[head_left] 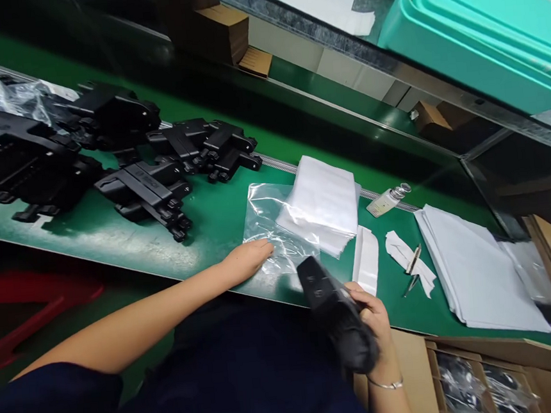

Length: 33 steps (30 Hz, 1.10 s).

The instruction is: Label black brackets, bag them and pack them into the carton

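A black plastic part [330, 304] is held in my right hand [375, 320], near the front edge of the green table [220, 237]. Its outline is slightly blurred. My left hand [248, 259] has its fingers closed on the near edge of a clear plastic bag [270, 207], which lies flat on the table. The bag's upper right side meets a stack of white sheets [327, 195]. A folded white paper strip [366, 259] lies just beyond my right hand.
Several black parts [143, 186] crowd the table's left side. Toward the right are a small bottle [388, 200], tweezers [413, 265] and large white sheets [474, 266]. A cardboard box [481, 349] with bagged items stands at lower right. A teal bin [482, 28] sits on the overhead shelf.
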Tool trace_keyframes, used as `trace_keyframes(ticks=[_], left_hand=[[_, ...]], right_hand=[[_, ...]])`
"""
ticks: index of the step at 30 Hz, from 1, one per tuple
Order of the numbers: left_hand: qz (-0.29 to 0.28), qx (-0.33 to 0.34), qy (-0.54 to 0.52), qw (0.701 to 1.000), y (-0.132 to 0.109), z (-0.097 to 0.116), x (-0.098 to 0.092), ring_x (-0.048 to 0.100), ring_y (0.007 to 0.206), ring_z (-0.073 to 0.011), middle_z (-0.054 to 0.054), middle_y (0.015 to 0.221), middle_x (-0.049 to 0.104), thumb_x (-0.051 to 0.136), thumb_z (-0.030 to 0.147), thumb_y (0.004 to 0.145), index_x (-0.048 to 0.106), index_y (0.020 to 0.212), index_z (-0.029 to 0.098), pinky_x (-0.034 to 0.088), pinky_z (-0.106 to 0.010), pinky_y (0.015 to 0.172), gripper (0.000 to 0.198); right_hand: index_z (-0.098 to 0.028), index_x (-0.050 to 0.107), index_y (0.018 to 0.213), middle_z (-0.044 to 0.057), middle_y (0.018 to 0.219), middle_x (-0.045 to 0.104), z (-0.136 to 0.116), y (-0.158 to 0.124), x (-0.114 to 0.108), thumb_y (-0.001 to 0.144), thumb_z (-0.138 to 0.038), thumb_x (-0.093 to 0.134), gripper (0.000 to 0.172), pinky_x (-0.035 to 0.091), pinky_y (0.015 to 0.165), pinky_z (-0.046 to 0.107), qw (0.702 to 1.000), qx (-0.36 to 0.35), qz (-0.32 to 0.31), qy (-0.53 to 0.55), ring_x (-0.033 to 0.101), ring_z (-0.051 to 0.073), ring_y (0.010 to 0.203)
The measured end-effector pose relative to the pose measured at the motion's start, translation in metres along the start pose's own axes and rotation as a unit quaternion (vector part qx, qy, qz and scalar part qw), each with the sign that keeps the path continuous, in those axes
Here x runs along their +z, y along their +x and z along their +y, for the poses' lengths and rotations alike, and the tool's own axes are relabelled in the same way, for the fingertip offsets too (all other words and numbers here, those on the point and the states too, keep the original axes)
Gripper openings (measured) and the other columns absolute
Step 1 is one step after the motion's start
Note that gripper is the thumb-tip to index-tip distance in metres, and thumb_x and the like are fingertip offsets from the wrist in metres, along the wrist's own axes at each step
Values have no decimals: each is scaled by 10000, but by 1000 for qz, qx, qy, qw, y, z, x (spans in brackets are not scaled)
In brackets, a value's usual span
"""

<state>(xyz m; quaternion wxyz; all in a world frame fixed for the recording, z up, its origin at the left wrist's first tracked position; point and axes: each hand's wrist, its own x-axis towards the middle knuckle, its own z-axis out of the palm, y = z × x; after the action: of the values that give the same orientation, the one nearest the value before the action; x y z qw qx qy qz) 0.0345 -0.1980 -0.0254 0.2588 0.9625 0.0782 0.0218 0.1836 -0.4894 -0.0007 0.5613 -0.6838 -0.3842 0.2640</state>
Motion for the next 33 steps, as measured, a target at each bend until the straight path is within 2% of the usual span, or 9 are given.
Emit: trace_keyframes(ticks=[5,12,14,17,20,23,27,30,33], left_hand=[[-2,-8,-64,998,3,8,-23,586,791,-177,-32,877,597,363,256,953,541,861,196,436,-262,686,210],[-25,74,-55,995,-10,29,-34,590,740,-163,-11,804,603,365,260,954,529,823,200,421,-258,657,219],[-14,98,-15,995,-10,39,-34,608,734,-170,-11,780,623,374,256,955,542,828,200,416,-262,646,218],[-1,64,45,997,-10,47,-35,625,667,-176,-14,723,643,383,255,956,554,848,192,406,-263,589,212],[-4,45,70,997,-5,53,-38,636,623,-175,-4,689,655,436,264,939,569,869,194,404,-255,547,166],[37,68,79,994,5,65,-41,665,697,-175,-13,743,683,473,268,925,587,869,190,436,-247,573,149],[102,115,84,985,22,91,-29,676,777,-172,-31,848,714,509,278,909,618,897,182,454,-255,565,145],[78,179,80,977,31,106,-17,675,793,-181,-36,892,732,550,283,885,626,835,193,438,-284,516,128],[57,159,7,986,37,109,-28,680,849,-168,-19,957,743,522,347,927,624,881,209,455,-263,555,177]], right_hand=[[-290,745,1085,94,1104,674,-11,22,25,853,-496,640,328,506,917,397,992,-17,-78,-95,636,242,1043],[-296,709,1152,100,1118,650,-5,30,51,890,-398,590,305,500,913,454,958,-61,52,-276,587,264,1065],[-273,707,1151,100,1118,653,-6,33,58,896,-388,580,308,493,927,463,958,-43,82,-270,587,264,1066],[-226,689,1162,109,1140,648,-7,37,65,913,-412,549,341,482,953,455,963,20,153,-220,594,256,1085],[-192,662,1181,125,1162,638,-5,41,69,916,-454,531,395,485,940,447,963,30,177,-199,597,260,1085],[-188,649,1193,137,1143,632,4,45,72,920,-485,514,426,478,922,465,956,-30,163,-242,588,276,1072],[-198,678,1086,147,1075,638,27,51,71,926,-503,491,391,496,837,487,922,-182,124,-320,592,308,1007],[-209,638,1131,140,1055,660,40,58,58,942,-499,442,398,528,768,480,904,-270,71,-323,625,311,944],[-235,598,1215,127,1061,670,37,65,40,938,-450,479,371,555,722,441,890,-323,32,-320,649,302,923]])
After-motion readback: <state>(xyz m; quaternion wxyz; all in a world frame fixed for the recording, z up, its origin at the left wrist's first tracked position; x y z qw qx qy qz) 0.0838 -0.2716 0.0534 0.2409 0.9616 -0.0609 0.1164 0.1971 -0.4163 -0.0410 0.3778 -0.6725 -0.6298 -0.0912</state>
